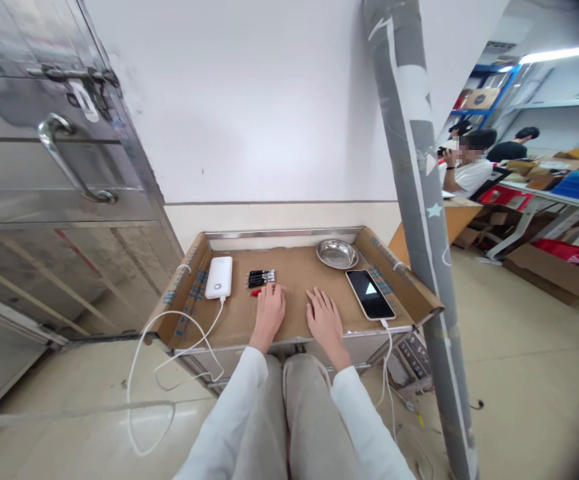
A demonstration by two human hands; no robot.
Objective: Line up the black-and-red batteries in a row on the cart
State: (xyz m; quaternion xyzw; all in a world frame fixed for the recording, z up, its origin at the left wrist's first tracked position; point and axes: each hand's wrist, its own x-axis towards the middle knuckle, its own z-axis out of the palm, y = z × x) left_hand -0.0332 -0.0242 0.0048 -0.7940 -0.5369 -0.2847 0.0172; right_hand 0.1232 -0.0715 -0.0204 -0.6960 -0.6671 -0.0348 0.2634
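On the cardboard-lined table top [294, 259], a short row of black pens [261, 277] lies left of the middle. Just in front of the row is a red pen [255, 293], its middle covered by the fingers of my left hand [270, 311]. Those fingers are close together and curled down over the pen; how firmly they grip it is hidden. My right hand [325, 320] rests flat on the cardboard with its fingers apart, holding nothing. To its right lies a phone [370, 295] with a white cable plugged in.
A white power bank [219, 278] with a looping white cable [129, 393] lies at the left. A round metal dish [337, 255] stands at the back right. A tall grey wrapped roll [414, 167] leans beside the table. People [474, 170] sit at desks in the far right background.
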